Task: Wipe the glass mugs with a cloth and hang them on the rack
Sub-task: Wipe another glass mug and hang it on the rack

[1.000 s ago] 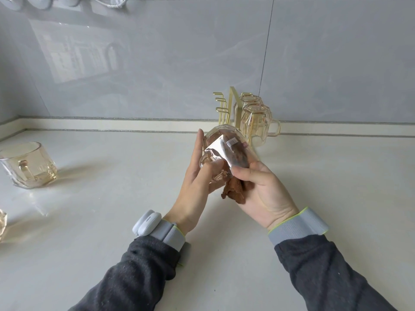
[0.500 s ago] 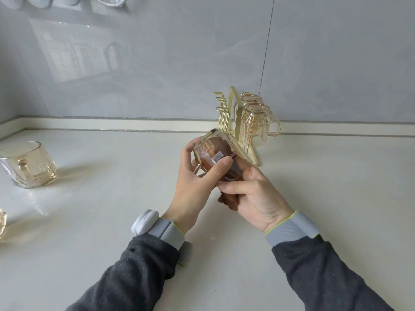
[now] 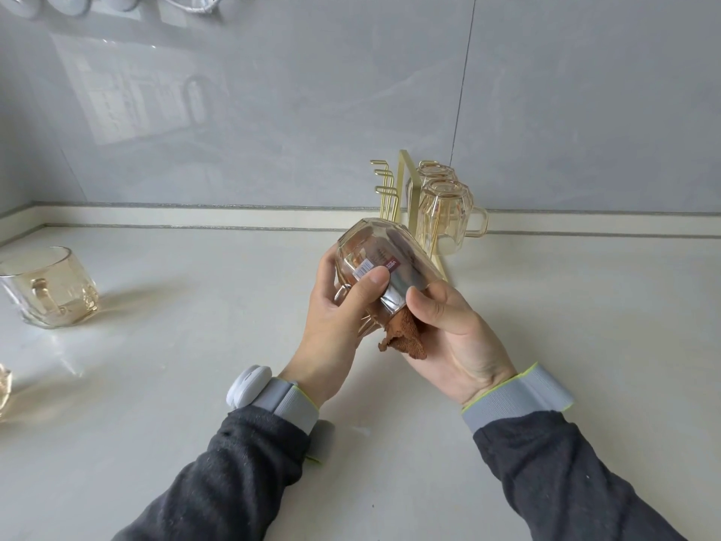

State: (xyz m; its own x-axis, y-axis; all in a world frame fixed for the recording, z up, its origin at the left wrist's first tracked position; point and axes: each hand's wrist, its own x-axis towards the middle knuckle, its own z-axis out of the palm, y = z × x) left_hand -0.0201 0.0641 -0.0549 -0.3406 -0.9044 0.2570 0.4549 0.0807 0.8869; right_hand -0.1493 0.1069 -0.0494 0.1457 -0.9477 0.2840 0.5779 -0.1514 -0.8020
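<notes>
1. In the middle of the frame a glass mug [image 3: 413,267] is held above the bench [image 3: 195,365]. It is tilted, with its base up and away and its mouth down towards the lower right.
2. The left hand [image 3: 335,329] has its grip closed round the mug. The thumb presses on a barcode label [image 3: 363,272] and the fingers curl behind the far wall.
3. The right hand [image 3: 456,337] has its grip closed at the mug's mouth on a brown cloth [image 3: 405,337]. The thumb lies on the glass near the rim. The cloth bunches out against the palm, and brown shows through the glass higher up.
4. Just behind the held mug, right of centre near the wall, stands a gold wire rack [image 3: 406,181]. Two hung mugs [image 3: 444,216] sit upside down on its right side, and hooks stick out on its left.
5. At the left edge a spare mug [image 3: 48,287] stands upright on the bench, well apart from the hands.
</notes>
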